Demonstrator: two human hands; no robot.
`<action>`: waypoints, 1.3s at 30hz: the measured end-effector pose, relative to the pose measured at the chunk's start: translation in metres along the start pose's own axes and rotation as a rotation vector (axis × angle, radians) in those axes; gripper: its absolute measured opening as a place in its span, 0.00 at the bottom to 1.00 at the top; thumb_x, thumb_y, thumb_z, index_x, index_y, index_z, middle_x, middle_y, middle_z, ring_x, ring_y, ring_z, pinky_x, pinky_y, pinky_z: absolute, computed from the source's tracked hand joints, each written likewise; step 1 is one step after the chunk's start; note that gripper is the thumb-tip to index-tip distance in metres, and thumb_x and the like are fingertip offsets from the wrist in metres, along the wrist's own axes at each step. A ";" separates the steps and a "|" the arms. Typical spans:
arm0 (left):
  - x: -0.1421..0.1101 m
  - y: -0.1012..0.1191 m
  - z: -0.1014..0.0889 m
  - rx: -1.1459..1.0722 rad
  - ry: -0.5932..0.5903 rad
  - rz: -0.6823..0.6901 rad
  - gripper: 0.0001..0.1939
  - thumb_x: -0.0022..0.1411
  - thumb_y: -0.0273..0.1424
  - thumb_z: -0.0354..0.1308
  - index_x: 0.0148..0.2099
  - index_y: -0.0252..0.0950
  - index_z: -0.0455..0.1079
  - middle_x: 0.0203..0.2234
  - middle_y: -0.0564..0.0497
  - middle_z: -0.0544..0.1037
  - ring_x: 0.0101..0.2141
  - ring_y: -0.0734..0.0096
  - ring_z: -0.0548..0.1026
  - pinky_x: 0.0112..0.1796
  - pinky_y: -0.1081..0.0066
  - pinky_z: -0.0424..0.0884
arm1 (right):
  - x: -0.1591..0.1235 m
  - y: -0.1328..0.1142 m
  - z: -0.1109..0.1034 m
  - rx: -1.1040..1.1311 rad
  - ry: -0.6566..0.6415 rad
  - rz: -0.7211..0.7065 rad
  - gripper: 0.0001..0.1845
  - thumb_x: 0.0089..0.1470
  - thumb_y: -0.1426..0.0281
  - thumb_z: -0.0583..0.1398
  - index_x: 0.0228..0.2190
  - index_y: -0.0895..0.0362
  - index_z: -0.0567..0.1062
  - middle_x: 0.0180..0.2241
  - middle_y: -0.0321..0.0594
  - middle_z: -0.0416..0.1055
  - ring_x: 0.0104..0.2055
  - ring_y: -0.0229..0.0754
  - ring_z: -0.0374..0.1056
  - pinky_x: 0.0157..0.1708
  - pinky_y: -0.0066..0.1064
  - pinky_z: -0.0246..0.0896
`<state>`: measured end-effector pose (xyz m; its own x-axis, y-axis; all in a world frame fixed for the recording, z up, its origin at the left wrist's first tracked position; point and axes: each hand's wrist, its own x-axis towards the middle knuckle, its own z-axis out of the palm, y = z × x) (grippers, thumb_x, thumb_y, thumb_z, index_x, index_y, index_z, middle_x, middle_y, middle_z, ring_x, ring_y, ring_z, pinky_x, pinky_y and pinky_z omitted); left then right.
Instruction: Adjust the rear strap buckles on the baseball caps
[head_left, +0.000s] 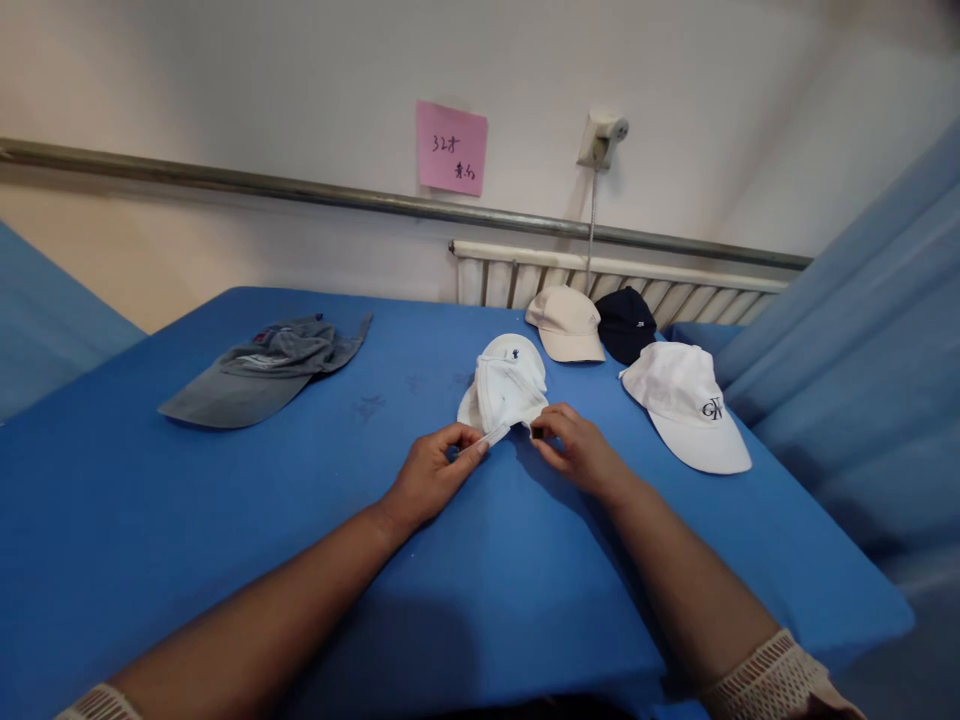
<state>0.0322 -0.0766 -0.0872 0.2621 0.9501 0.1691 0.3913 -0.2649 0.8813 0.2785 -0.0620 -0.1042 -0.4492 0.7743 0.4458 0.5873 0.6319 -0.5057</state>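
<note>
A white cap (507, 385) with a small dark emblem lies on the blue table (225, 500), its back opening turned toward me. My left hand (433, 474) pinches the end of the cap's rear strap between thumb and fingers. My right hand (579, 448) is closed on the other side of the strap at the cap's back edge. Both forearms rest low over the table.
A grey cap (264, 370) lies at the left. A beige cap (566, 322), a dark navy cap (625, 322) and a white cap with a dark logo (686, 403) sit at the right rear. A pink note (451, 147) hangs on the wall; blue curtains flank the table.
</note>
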 end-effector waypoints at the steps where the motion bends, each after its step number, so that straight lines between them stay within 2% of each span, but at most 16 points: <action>1: -0.001 0.002 0.000 -0.009 0.031 0.016 0.14 0.62 0.41 0.57 0.35 0.35 0.73 0.28 0.53 0.76 0.32 0.70 0.72 0.39 0.70 0.69 | 0.000 -0.001 0.000 0.024 0.054 -0.010 0.09 0.58 0.76 0.59 0.42 0.54 0.71 0.39 0.42 0.68 0.40 0.42 0.68 0.42 0.34 0.66; 3: -0.002 0.006 0.001 -0.046 0.068 0.033 0.13 0.64 0.40 0.56 0.37 0.36 0.73 0.29 0.53 0.76 0.32 0.70 0.73 0.39 0.70 0.69 | 0.000 -0.007 0.002 0.063 0.136 -0.033 0.09 0.58 0.75 0.59 0.42 0.54 0.71 0.37 0.41 0.69 0.38 0.42 0.68 0.40 0.34 0.67; 6: -0.005 0.010 0.004 -0.107 0.067 0.031 0.11 0.63 0.39 0.57 0.39 0.36 0.72 0.30 0.53 0.75 0.32 0.71 0.72 0.39 0.71 0.69 | -0.001 -0.019 0.008 0.117 0.184 -0.063 0.08 0.58 0.74 0.60 0.41 0.54 0.71 0.35 0.40 0.70 0.36 0.41 0.68 0.39 0.33 0.67; 10: -0.008 0.011 0.006 -0.112 0.050 0.002 0.11 0.60 0.39 0.59 0.35 0.35 0.72 0.28 0.54 0.74 0.31 0.71 0.71 0.37 0.71 0.69 | -0.002 -0.030 0.017 0.160 0.188 -0.077 0.09 0.58 0.73 0.60 0.42 0.54 0.71 0.35 0.40 0.70 0.36 0.41 0.68 0.39 0.33 0.68; 17: -0.007 0.013 0.003 -0.093 0.037 -0.057 0.12 0.57 0.40 0.61 0.33 0.35 0.73 0.27 0.53 0.76 0.30 0.70 0.71 0.35 0.71 0.68 | -0.004 -0.031 0.018 0.170 0.181 -0.095 0.10 0.58 0.73 0.60 0.42 0.53 0.71 0.37 0.41 0.70 0.36 0.40 0.69 0.38 0.33 0.69; 31: -0.006 0.011 0.005 -0.203 -0.061 -0.123 0.14 0.56 0.41 0.61 0.31 0.34 0.73 0.25 0.53 0.75 0.28 0.72 0.70 0.32 0.73 0.67 | -0.010 -0.036 0.013 -0.199 0.099 -0.207 0.11 0.63 0.69 0.58 0.47 0.54 0.71 0.40 0.45 0.70 0.39 0.43 0.70 0.38 0.34 0.70; 39: -0.006 0.009 0.005 -0.213 -0.118 -0.165 0.14 0.55 0.42 0.61 0.31 0.34 0.76 0.24 0.54 0.75 0.27 0.72 0.70 0.29 0.75 0.66 | -0.011 -0.040 0.009 -0.228 0.058 -0.207 0.11 0.64 0.68 0.57 0.47 0.53 0.73 0.39 0.45 0.71 0.39 0.44 0.71 0.38 0.35 0.71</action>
<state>0.0380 -0.0857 -0.0827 0.3159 0.9485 -0.0251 0.2467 -0.0565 0.9674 0.2534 -0.0955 -0.0956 -0.5400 0.6222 0.5668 0.6261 0.7470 -0.2235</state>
